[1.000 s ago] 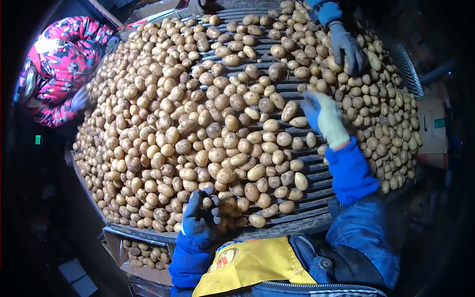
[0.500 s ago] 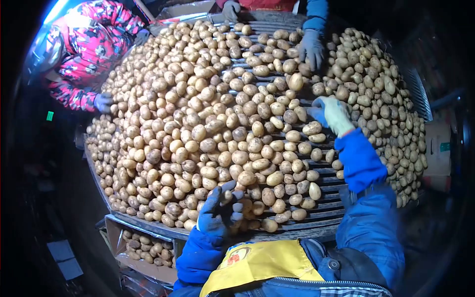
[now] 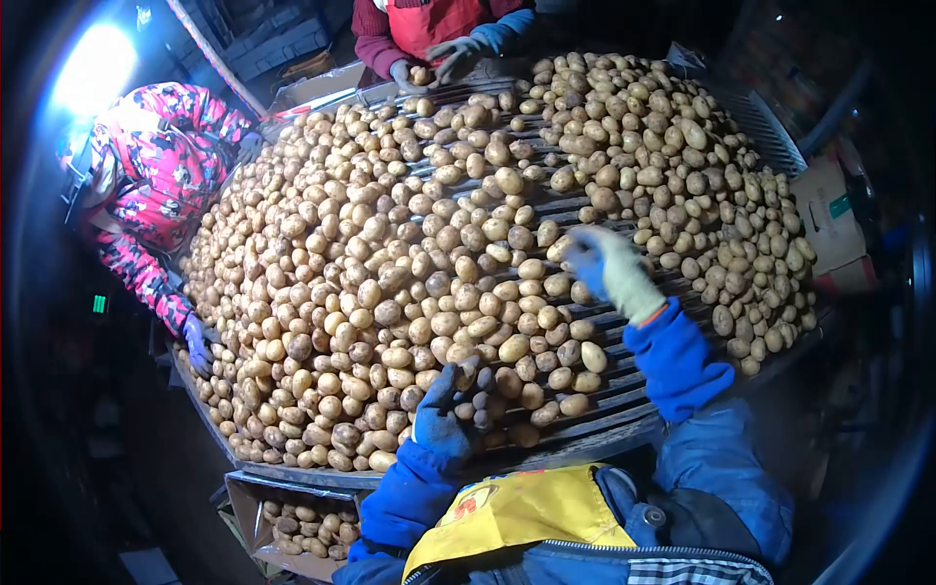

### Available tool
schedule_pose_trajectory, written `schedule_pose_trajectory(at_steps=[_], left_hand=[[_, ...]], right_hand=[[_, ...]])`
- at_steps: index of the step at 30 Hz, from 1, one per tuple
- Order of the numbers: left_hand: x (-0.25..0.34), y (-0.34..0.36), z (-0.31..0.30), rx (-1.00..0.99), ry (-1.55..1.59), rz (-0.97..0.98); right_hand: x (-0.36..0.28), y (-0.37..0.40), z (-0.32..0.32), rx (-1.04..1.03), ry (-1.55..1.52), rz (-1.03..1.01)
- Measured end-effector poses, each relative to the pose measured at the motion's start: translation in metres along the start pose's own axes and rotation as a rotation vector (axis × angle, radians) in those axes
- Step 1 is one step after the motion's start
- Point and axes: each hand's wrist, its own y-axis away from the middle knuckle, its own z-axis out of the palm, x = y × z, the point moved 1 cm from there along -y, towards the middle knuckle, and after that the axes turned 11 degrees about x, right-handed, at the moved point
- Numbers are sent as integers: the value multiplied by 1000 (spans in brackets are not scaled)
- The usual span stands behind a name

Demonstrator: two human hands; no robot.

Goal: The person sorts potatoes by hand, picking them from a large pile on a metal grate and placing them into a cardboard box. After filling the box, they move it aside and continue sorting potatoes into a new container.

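My left hand (image 3: 450, 411), in a dark blue-grey glove, is at the near edge of the potato pile (image 3: 322, 292). Its fingers curl around a potato (image 3: 469, 369), which shows between thumb and fingertips. Over the slatted table (image 3: 624, 395), my right hand (image 3: 606, 268) wears a pale glove with blue fingers. It is smeared by motion, its fingertips right beside a potato (image 3: 559, 250) at the edge of the main pile. Whether those fingers grip anything, I cannot tell.
A second potato heap (image 3: 673, 146) lies at the right. A cardboard box of potatoes (image 3: 244, 507) stands below the near left edge. One person (image 3: 161, 166) works at the left; another, in a red apron (image 3: 429, 24), is at the far side. A carton (image 3: 829, 210) stands at the right.
The view has shifted. My right hand has moved left towards the main pile; my left hand stays curled at the near edge. The far person's hands have drawn back to the far edge.
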Motion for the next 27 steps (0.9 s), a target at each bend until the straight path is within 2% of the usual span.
schedule_pose_trajectory(at_steps=[1, 2, 3, 5, 7, 9, 11, 12, 13, 15, 17, 19, 21, 22, 24, 27], left_hand=[[1, 0, -3, -72, 23, -63], [-2, 12, 13, -59, -6, -12], [-1, 14, 13, -52, -4, -5], [0, 15, 15, -143, 56, -26], [-1, 15, 21, -129, 68, -54], [-1, 14, 19, -74, -2, -1], [1, 11, 17, -56, 20, -5], [4, 13, 14, 22, -17, 28], [7, 16, 14, 105, -53, 57], [9, 17, 14, 172, -123, 109], [9, 15, 10, 87, -114, 133], [9, 17, 11, 72, -110, 119], [10, 17, 11, 60, -108, 112], [10, 17, 11, 68, -99, 93], [11, 17, 12, 75, -84, 81], [11, 20, 11, 78, -79, 97]], right_hand=[[25, -30, -15, 191, 317, -271], [70, -70, -31, 295, 385, -398], [-9, -57, -46, 262, 624, -39], [49, -106, -35, 254, 650, -217], [50, -101, 17, 468, 1095, -328], [31, -75, 43, 78, 777, -329], [15, -47, 64, 15, 808, -371], [29, -50, 60, -65, 541, -477], [16, -33, 55, -53, 231, -442], [8, -26, 32, 43, 300, -434], [40, -45, 3, 267, 441, -597], [40, -64, -34, 313, 640, -349], [47, -79, -55, 309, 893, -254], [48, -86, -53, 308, 896, -256], [47, -104, -48, 305, 1176, -102], [48, -124, -48, 282, 1149, -70]])
